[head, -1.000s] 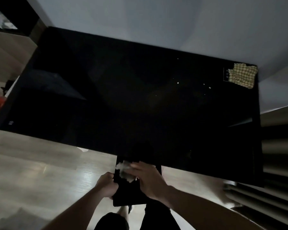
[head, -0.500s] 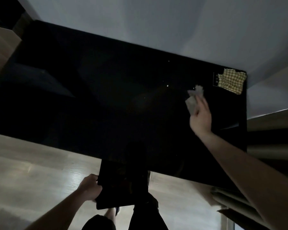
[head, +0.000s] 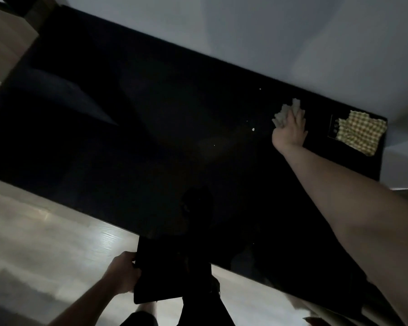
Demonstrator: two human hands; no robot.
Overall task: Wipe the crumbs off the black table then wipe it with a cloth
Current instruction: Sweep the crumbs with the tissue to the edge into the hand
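Fingers of the right hand lie flat and slightly spread, pressing a crumpled pale wad of paper or tissue against the black surface near its far right end. The wad bunches out beyond and to the left of the fingertips. Small pale crumbs dot the glossy dark top just left of the wad, with a few more scattered farther off. A yellow checked cloth lies crumpled at the far right corner, near the right hand but apart from it. At the near edge, the left hand grips the left side of a flat black tray, fingers curled around its rim, held against the edge. Pale wooden floor shows below.
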